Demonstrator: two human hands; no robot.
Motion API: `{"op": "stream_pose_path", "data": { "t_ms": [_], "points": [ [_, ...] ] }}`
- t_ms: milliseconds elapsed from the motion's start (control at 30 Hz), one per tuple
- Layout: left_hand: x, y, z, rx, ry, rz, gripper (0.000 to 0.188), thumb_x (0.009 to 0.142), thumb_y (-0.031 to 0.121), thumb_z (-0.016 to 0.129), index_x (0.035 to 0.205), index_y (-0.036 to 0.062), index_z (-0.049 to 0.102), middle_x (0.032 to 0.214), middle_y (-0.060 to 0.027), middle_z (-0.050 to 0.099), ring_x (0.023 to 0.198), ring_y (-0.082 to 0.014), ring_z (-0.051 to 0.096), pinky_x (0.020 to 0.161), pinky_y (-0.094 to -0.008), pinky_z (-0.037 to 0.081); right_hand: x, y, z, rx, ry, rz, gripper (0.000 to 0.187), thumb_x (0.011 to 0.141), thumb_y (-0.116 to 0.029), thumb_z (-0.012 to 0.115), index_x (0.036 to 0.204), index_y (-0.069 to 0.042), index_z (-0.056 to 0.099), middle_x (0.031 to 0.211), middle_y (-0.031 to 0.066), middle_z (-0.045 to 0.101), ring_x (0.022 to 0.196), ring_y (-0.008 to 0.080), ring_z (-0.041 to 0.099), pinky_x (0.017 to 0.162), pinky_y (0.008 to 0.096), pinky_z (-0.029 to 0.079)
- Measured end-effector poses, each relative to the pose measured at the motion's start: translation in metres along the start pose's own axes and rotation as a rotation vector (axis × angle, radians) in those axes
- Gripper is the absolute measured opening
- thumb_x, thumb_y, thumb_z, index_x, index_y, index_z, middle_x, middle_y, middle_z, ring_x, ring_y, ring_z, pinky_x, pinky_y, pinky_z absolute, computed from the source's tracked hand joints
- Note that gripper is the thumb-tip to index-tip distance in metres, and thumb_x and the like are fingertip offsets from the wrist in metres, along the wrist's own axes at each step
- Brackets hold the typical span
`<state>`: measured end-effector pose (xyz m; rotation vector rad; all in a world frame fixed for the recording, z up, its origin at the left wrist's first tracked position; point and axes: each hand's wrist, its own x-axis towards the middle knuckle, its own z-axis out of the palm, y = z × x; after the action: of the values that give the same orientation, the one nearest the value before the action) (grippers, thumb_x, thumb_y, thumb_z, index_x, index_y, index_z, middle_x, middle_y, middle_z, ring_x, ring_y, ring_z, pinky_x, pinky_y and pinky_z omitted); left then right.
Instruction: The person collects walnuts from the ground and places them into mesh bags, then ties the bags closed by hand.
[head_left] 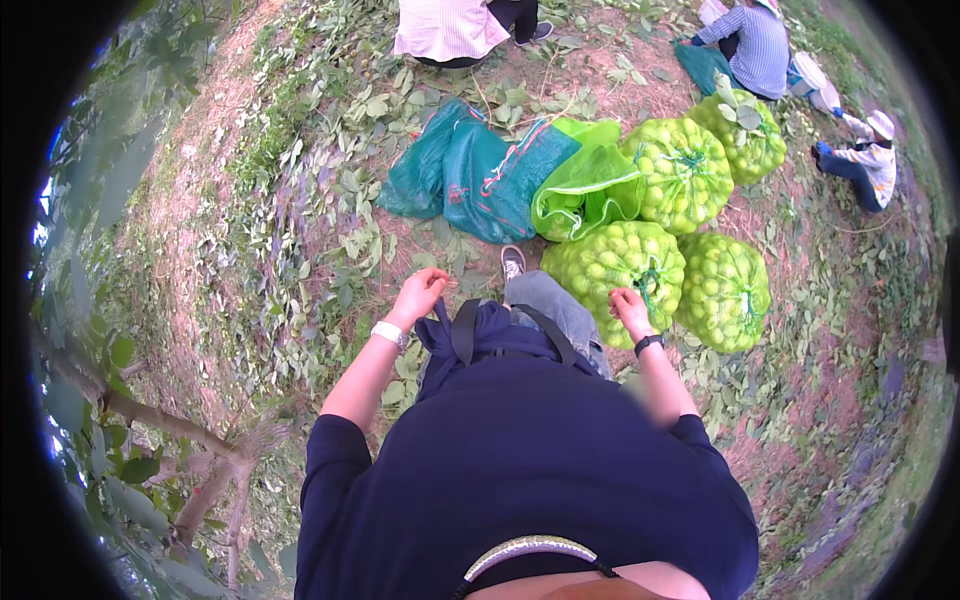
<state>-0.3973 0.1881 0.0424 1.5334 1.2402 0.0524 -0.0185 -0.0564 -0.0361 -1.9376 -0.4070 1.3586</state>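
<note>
My left hand point(424, 289) is raised over the leafy ground, its fingers curled together in a pinch. Whatever they hold, if anything, is too small to make out. In front of the nearest full net bag point(590, 262) is my right hand point(629, 306), closed and close to the green tied neck point(652, 286). Its fingertips are too small to tell what they grip. Round light-green fruits fill this bag. Another full net bag point(728, 295) stands to its right, with one more full net bag point(680, 172) behind.
A bright-green net bag point(585, 190) lies slack next to dark teal net sacks point(500, 180). A leaf-topped full bag point(750, 140) stands farther back. People in a striped shirt point(450, 28), a blue shirt point(757, 50) and a white cap point(880, 124) sit beyond. Branches point(190, 430) reach in at left.
</note>
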Motion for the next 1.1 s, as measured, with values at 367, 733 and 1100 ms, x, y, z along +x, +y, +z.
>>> {"op": "stream_pose_path", "data": {
  "t_ms": [367,733,1100],
  "points": [
    [-0.058,-0.12,-0.044,-0.152,0.142,-0.597,0.02,0.079,0.012,0.05,0.092,-0.0007,0.059,0.073,-0.0094,0.062,0.056,-0.0146,0.058,0.054,-0.0267,0.048,0.206,-0.116,0.095,-0.118,0.135,0.263,0.072,0.07,-0.055,0.06,0.113,0.001,0.046,0.092,0.0114,0.055,0.075,0.019,0.054,0.063,0.0302,0.046],
    [-0.039,-0.112,-0.142,-0.16,-0.115,-0.498,0.024,0.087,0.015,0.042,0.105,0.0018,0.051,0.087,-0.0064,0.058,0.076,-0.015,0.054,0.071,-0.0276,0.044,0.305,-0.075,0.11,0.425,0.599,0.734,0.016,0.08,-0.023,0.052,0.073,-0.008,0.051,0.057,0.0067,0.047,0.05,0.017,0.045,0.052,0.0346,0.041],
    [-0.025,-0.24,-0.183,-0.327,0.044,-0.357,0.017,0.081,0.01,0.05,0.091,-0.0022,0.056,0.074,-0.0065,0.059,0.06,-0.0131,0.055,0.055,-0.026,0.046,0.281,-0.106,0.135,0.699,0.58,0.693,0.058,0.077,-0.039,0.06,0.126,-0.017,0.038,0.133,0.0069,0.034,0.121,0.0278,0.029,0.097,0.0432,0.025]
  ]
}}
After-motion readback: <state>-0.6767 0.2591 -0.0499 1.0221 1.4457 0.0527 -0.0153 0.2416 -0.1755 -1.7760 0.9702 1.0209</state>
